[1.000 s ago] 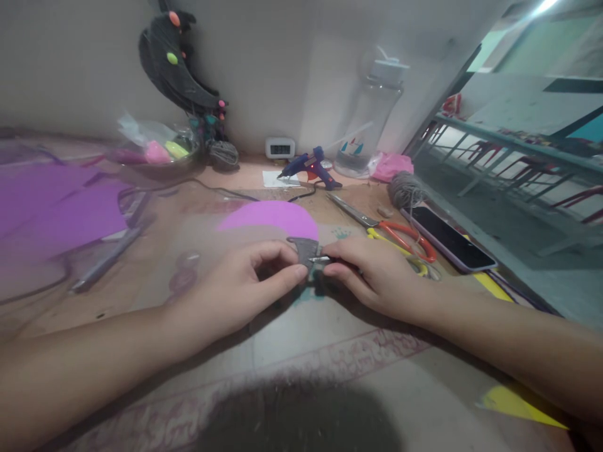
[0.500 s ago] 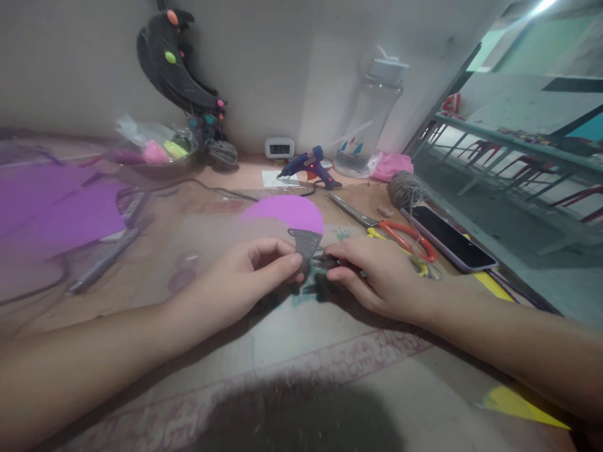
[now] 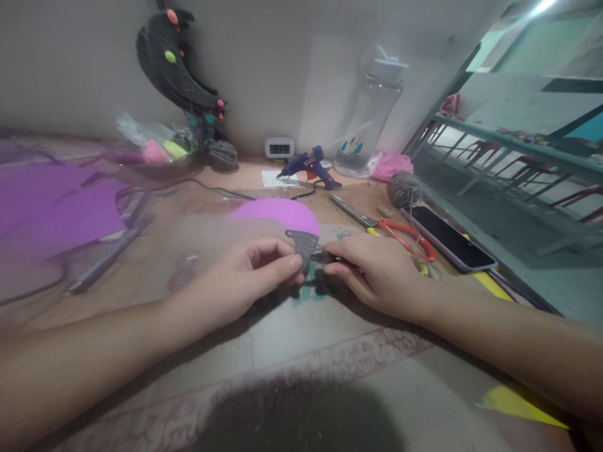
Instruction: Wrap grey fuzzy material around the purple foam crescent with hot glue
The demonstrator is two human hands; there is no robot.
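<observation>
On the bench (image 3: 164, 216), at the far left, stands a bowl (image 3: 164, 171). In it are 1 pink item (image 3: 154, 152) and 1 yellow-green item (image 3: 176, 149), with a clear plastic bag (image 3: 135, 130) rising above the rim; the other contents are too blurred to name. By the wall stands a clear bottle (image 3: 374, 110) with a white lid; whether there is liquid at its bottom, I cannot tell.

The purple disc (image 3: 287, 212) lies in front of the person, between the 2 hands and mostly beyond the left hand (image 3: 254, 270). Grey yarn (image 3: 305, 242) covers its near right part, and there the left hand is closed, gripping the edge between thumb and fingers. The right hand (image 3: 377, 267) is also closed, pinching a small dark tool (image 3: 323, 257). The tip of this tool is just beside the yarn; if it touches, I cannot tell.

Compared with 0.5 s ago, the disc is shifted slightly to the left and nearer to the person, and the tool is closer to the yarn. The glue gun (image 3: 306, 164), the scissors (image 3: 402, 233) and the phone (image 3: 450, 238) keep the same places.
</observation>
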